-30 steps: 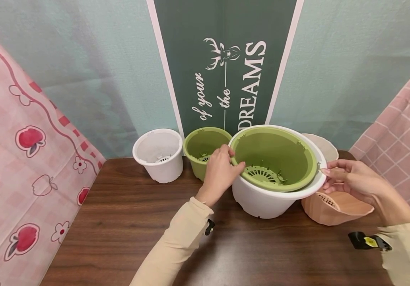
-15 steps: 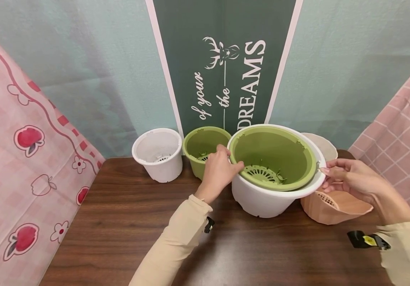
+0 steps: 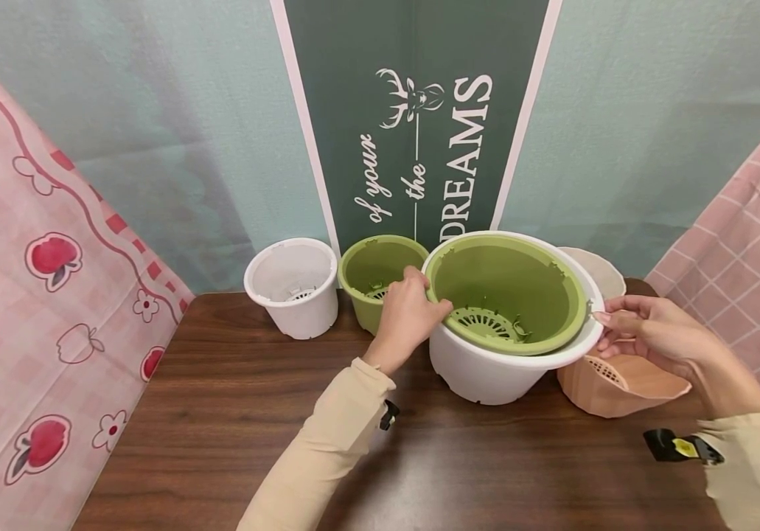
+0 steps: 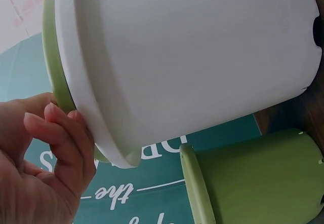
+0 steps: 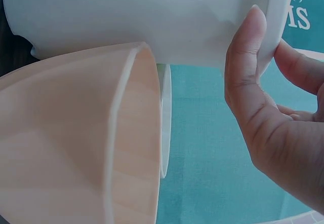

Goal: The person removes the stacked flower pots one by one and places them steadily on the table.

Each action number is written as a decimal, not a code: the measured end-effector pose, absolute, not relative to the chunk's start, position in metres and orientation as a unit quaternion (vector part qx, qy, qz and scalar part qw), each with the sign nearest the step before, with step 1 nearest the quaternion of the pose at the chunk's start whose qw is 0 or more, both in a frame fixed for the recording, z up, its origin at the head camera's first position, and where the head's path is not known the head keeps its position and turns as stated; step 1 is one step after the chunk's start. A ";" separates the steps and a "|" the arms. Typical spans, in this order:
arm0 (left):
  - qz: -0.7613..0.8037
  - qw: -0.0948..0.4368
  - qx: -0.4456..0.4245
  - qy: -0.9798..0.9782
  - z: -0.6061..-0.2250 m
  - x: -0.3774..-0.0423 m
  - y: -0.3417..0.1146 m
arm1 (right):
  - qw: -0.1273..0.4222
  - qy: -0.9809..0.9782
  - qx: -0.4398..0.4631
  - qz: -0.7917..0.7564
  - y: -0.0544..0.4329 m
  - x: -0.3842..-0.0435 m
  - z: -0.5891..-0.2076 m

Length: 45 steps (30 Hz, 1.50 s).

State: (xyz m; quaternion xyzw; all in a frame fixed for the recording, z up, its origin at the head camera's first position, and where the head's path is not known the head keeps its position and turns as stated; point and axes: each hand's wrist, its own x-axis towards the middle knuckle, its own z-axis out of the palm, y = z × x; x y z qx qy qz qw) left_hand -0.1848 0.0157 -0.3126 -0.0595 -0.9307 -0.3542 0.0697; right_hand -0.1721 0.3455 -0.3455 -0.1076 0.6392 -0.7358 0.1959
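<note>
A large green flowerpot [image 3: 512, 287] with a slotted bottom sits nested, slightly tilted, inside a large white flowerpot [image 3: 486, 376] that stands on the table. My left hand [image 3: 408, 313] grips the green pot's left rim, thumb over the inside; in the left wrist view its curled fingertips [image 4: 55, 113] lie right by the white rim [image 4: 83, 77] too. On the other side, my right hand [image 3: 652, 332] pinches the white pot's right rim between thumb and fingers. The right wrist view shows a finger along the white pot's outer wall [image 5: 167, 16] and the thumb at its rim.
Behind my left hand stands a smaller green pot [image 3: 373, 265], with a smaller white pot [image 3: 307, 317] to its left. A peach-coloured pot [image 3: 592, 394] lies under my right hand, with an off-white pot [image 3: 601, 273] behind. A fabric backdrop [image 3: 174, 133] rises at the table's rear edge.
</note>
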 end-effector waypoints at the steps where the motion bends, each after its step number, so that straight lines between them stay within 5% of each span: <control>1: -0.355 0.069 -0.061 -0.930 -0.312 -0.185 0.016 | 0.195 0.640 -0.106 -0.736 0.345 -0.172 -0.345; 45: -0.406 0.031 -0.034 -0.913 -0.308 -0.189 0.011 | 0.178 0.665 -0.082 -0.720 0.341 -0.170 -0.341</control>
